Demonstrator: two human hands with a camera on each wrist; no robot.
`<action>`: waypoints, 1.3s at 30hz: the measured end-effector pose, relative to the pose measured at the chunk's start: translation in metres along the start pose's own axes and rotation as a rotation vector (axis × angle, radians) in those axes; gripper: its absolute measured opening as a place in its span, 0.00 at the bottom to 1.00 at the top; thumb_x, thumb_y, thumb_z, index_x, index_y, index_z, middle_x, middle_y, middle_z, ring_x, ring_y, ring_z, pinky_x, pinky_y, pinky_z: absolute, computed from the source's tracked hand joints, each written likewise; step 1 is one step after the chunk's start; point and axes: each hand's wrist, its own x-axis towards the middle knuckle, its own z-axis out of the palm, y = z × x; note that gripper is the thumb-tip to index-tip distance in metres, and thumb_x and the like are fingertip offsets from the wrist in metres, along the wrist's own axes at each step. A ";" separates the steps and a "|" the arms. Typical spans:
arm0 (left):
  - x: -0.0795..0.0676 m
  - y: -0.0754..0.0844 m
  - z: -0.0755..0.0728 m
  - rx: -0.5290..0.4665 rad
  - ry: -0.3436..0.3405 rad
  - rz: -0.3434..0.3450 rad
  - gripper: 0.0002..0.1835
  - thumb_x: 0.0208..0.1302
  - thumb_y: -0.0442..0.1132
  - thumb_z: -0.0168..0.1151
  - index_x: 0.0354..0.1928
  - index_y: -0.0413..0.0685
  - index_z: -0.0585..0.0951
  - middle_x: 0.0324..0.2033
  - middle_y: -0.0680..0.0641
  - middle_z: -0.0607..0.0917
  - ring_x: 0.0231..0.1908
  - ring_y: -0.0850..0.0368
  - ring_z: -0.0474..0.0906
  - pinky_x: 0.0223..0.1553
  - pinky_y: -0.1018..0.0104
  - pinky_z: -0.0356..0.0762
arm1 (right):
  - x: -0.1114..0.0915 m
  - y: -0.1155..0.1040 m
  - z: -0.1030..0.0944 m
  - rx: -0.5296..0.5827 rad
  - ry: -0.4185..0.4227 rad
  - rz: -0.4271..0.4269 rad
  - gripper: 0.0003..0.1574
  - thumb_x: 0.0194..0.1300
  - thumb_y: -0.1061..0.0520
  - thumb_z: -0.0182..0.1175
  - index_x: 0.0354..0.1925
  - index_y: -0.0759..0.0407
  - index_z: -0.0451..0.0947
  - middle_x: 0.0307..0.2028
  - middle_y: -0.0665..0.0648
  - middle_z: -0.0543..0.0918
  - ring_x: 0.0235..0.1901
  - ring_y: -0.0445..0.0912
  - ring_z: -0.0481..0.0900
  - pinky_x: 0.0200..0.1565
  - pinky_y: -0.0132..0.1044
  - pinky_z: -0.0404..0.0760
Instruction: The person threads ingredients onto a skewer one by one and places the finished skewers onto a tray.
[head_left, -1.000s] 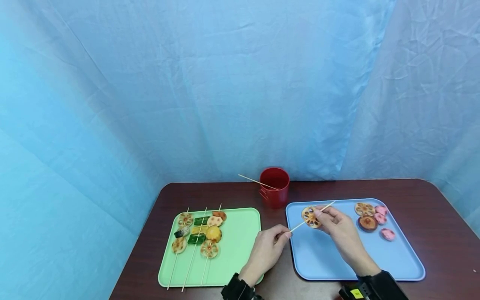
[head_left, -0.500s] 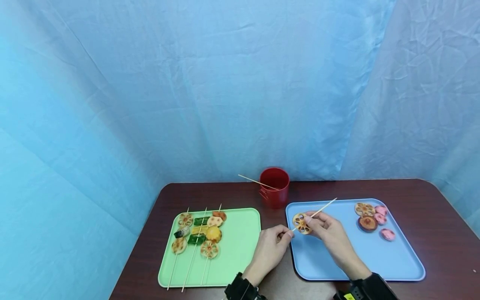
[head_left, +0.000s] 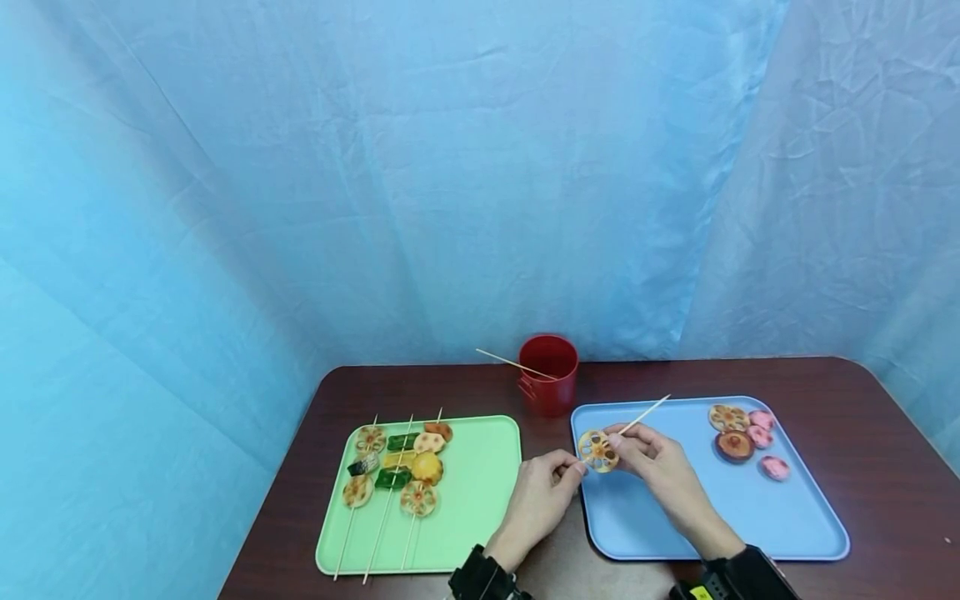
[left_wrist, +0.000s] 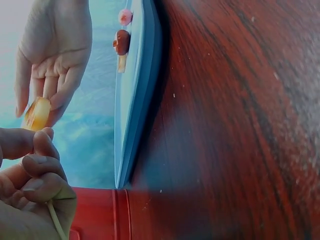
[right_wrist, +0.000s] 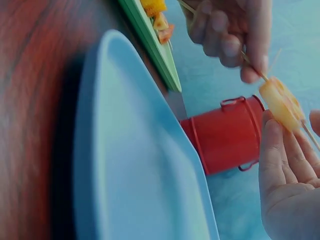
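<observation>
Wristbands [head_left: 483,575], black in colour, are nearest to the head camera, one on each wrist. Beyond them, the left hand [head_left: 534,498] has its fingers curled, and between thumb and forefinger it pinches the lower part of a thin wooden skewer [head_left: 647,413]. The right hand [head_left: 670,477] holds a round lotus slice [head_left: 596,451] narrowly between thumb and fingers. This slice is threaded on the skewer; the stick comes out at both sides of it, as the right wrist view shows, and it is raised above the blue tray [head_left: 675,537], near its left edge. On the green tray [head_left: 483,500] lie three loaded skewers side by side, with lotus slices, green pieces [head_left: 393,477] and a yellow piece [head_left: 427,468] among the food. On the blue tray, toward its far right corner, another lotus slice [head_left: 727,418] lies beside a brown mushroom [head_left: 735,447] and three pink pieces [head_left: 775,468]. Farther on the dark wooden table [head_left: 832,417] stands a red cup [head_left: 551,400], with one bare stick [head_left: 498,358] leaning out to the left. Behind everything hangs a blue cloth [head_left: 480,183].
</observation>
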 end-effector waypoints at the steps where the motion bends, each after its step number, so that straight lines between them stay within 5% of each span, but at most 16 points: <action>1: 0.000 -0.001 0.000 -0.008 -0.004 -0.011 0.08 0.64 0.44 0.60 0.29 0.55 0.85 0.15 0.63 0.72 0.16 0.71 0.65 0.19 0.77 0.63 | 0.000 0.000 -0.003 -0.013 -0.001 -0.008 0.32 0.68 0.44 0.57 0.55 0.70 0.73 0.46 0.62 0.83 0.42 0.46 0.83 0.44 0.42 0.81; 8: 0.000 -0.008 -0.004 -0.044 0.000 -0.034 0.08 0.65 0.44 0.59 0.31 0.53 0.85 0.15 0.62 0.73 0.15 0.70 0.64 0.18 0.76 0.62 | 0.002 0.000 -0.039 -0.094 -0.012 -0.060 0.33 0.71 0.43 0.52 0.58 0.70 0.69 0.50 0.65 0.82 0.46 0.48 0.83 0.47 0.45 0.79; 18: 0.000 -0.017 -0.008 -0.065 0.026 -0.037 0.09 0.64 0.42 0.60 0.31 0.49 0.86 0.16 0.61 0.75 0.14 0.70 0.66 0.17 0.75 0.63 | 0.006 -0.002 -0.104 -0.494 0.115 -0.129 0.33 0.72 0.41 0.49 0.56 0.67 0.75 0.44 0.61 0.85 0.38 0.40 0.84 0.36 0.28 0.80; 24: 0.000 -0.017 -0.009 -0.078 0.006 -0.064 0.09 0.65 0.42 0.60 0.32 0.48 0.86 0.16 0.61 0.74 0.14 0.69 0.65 0.17 0.75 0.63 | 0.003 -0.007 -0.133 -0.769 0.172 -0.146 0.32 0.69 0.39 0.52 0.54 0.65 0.78 0.39 0.63 0.85 0.40 0.57 0.82 0.36 0.48 0.80; 28: -0.001 -0.018 -0.010 -0.083 -0.006 -0.079 0.10 0.65 0.43 0.59 0.32 0.48 0.86 0.16 0.60 0.75 0.15 0.68 0.66 0.17 0.74 0.63 | 0.004 -0.003 -0.145 -0.907 0.139 -0.173 0.29 0.69 0.44 0.55 0.53 0.67 0.77 0.39 0.66 0.84 0.41 0.63 0.79 0.34 0.54 0.77; 34: -0.001 -0.020 -0.011 -0.075 -0.007 -0.081 0.08 0.65 0.43 0.59 0.31 0.51 0.85 0.16 0.60 0.74 0.15 0.68 0.65 0.17 0.74 0.63 | 0.011 0.004 -0.153 -1.085 0.034 -0.207 0.19 0.61 0.59 0.63 0.48 0.71 0.80 0.37 0.66 0.83 0.32 0.53 0.79 0.29 0.48 0.77; 39: -0.001 -0.021 -0.011 -0.074 -0.004 -0.089 0.08 0.65 0.43 0.59 0.31 0.51 0.85 0.16 0.61 0.74 0.15 0.68 0.66 0.17 0.74 0.64 | 0.015 0.008 -0.153 -1.204 -0.037 -0.211 0.18 0.58 0.58 0.66 0.45 0.68 0.82 0.36 0.62 0.83 0.35 0.53 0.79 0.33 0.52 0.78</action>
